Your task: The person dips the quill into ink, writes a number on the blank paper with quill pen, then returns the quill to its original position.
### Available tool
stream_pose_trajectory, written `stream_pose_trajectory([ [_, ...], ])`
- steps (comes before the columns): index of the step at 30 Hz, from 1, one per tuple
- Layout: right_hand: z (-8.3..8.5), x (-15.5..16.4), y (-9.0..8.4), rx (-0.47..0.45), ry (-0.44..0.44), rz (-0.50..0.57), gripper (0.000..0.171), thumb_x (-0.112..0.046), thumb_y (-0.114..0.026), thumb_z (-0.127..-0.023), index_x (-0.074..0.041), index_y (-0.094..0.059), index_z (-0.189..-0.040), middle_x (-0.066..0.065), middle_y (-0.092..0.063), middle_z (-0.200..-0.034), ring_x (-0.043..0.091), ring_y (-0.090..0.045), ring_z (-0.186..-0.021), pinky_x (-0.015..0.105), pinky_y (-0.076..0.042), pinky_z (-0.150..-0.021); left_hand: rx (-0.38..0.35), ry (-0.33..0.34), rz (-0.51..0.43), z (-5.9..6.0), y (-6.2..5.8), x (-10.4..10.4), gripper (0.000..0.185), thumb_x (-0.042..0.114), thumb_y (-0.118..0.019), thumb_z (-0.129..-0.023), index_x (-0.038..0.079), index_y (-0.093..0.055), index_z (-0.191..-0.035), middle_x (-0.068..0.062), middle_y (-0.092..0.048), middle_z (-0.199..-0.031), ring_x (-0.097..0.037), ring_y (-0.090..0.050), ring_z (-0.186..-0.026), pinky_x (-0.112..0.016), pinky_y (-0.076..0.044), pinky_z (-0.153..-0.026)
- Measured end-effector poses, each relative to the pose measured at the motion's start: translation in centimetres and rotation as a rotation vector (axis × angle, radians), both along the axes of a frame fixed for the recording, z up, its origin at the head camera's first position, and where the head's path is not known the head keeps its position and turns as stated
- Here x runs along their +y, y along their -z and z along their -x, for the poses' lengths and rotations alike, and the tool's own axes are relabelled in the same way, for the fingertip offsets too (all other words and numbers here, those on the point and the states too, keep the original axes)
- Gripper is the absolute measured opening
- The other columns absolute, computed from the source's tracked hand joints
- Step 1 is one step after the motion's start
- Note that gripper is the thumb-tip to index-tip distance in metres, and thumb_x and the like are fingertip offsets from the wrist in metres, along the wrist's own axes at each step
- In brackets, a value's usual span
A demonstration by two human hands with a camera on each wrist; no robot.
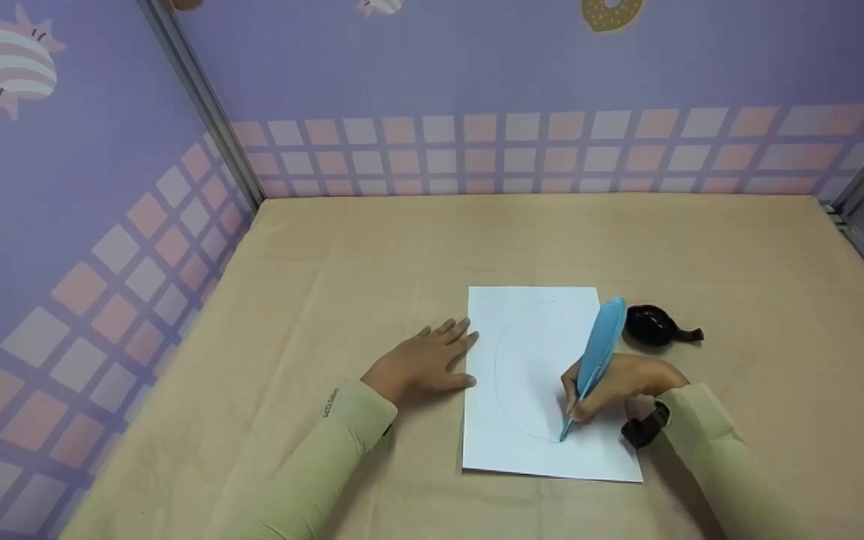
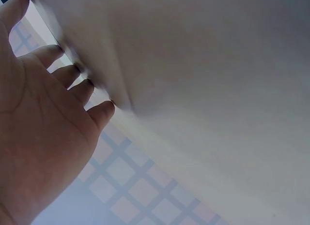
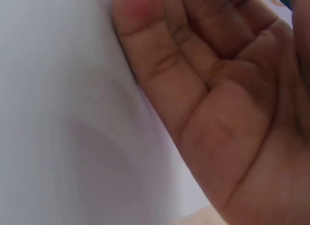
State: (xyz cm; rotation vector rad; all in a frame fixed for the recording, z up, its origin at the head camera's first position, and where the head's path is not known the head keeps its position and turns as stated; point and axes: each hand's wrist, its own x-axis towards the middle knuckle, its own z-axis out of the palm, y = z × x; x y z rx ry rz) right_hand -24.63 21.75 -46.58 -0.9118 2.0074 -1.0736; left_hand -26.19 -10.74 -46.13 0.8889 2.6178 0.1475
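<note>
Pale green sleeves are coming up from the bottom edge of the head view, and I am reading both hands from there. My right hand (image 1: 616,386), low and right of centre in the frame, is gripping the blue feather pen (image 1: 598,352), fingers curled round its lower shaft. I am seeing the pen tilting up and away toward the upper right, with its tip touching the white sheet of paper (image 1: 533,337) near the sheet's lower right part. Faint curved pencil-thin lines are showing on the paper, forming an oval shape just left of the pen tip. In the right wrist view the palm and curled fingers (image 3: 160,55) are filling the frame against the white sheet, and only a sliver of blue is peeking in at the upper right corner.

My left hand (image 1: 424,364) is lying flat and relaxed on the tan tablecloth (image 1: 342,255), fingers straight, with the fingertips touching the left edge of the paper. It is holding nothing. The left wrist view is showing the same spread fingers (image 2: 99,111) against a blurred pale surface.

Just beside the paper's upper right corner, a small black inkpot (image 1: 653,326) is sitting on the cloth, apart from the hand. Purple walls with a checked band are closing in the upper half of the frame.
</note>
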Motion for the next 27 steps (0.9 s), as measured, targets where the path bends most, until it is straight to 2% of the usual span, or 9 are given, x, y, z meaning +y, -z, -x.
stream_pose_trajectory([
  [5,0.0,0.6,0.0,0.002,-0.004,-0.003,0.01,-0.012,-0.076,-0.076,-0.006,-0.069,-0.079,-0.007,-0.07,-0.072,0.001,-0.053,-0.063,0.018,-0.044,-0.059,0.003,0.004,0.003,0.0,0.0,0.0,0.078,0.06,-0.041,-0.095,0.02,-0.013,-0.156,-0.001,-0.004,-0.163,-0.02,-0.004,-0.151,-0.043,-0.011,-0.122],
  [13,0.2,1.3,0.1,0.008,0.037,-0.068,0.01,-0.014,-0.076,-0.075,-0.009,-0.068,-0.079,-0.009,-0.067,-0.071,0.001,-0.05,-0.063,0.018,-0.04,-0.059,0.018,0.002,0.013,0.0,0.1,0.1,0.077,0.06,-0.04,-0.095,0.021,-0.013,-0.156,0.0,-0.004,-0.163,-0.02,-0.004,-0.151,-0.042,-0.012,-0.122],
  [18,0.4,1.5,0.0,0.008,0.045,-0.069,0.01,-0.012,-0.076,-0.075,-0.008,-0.069,-0.08,-0.007,-0.067,-0.071,0.002,-0.053,-0.064,0.02,-0.044,-0.06,0.005,-0.014,0.021,-0.1,-0.1,0.1,0.078,0.061,-0.04,-0.095,0.023,-0.012,-0.156,0.001,-0.003,-0.163,-0.018,-0.003,-0.151,-0.042,-0.011,-0.123],
  [27,0.5,2.0,-0.3,0.028,0.056,-0.109,0.009,-0.013,-0.075,-0.074,-0.01,-0.068,-0.078,-0.008,-0.064,-0.071,0.003,-0.05,-0.064,0.021,-0.043,-0.062,-0.018,-0.018,0.025,-0.1,-0.3,0.2,0.078,0.061,-0.04,-0.095,0.023,-0.01,-0.156,0.001,-0.001,-0.163,-0.018,-0.001,-0.151,-0.042,-0.009,-0.123],
])
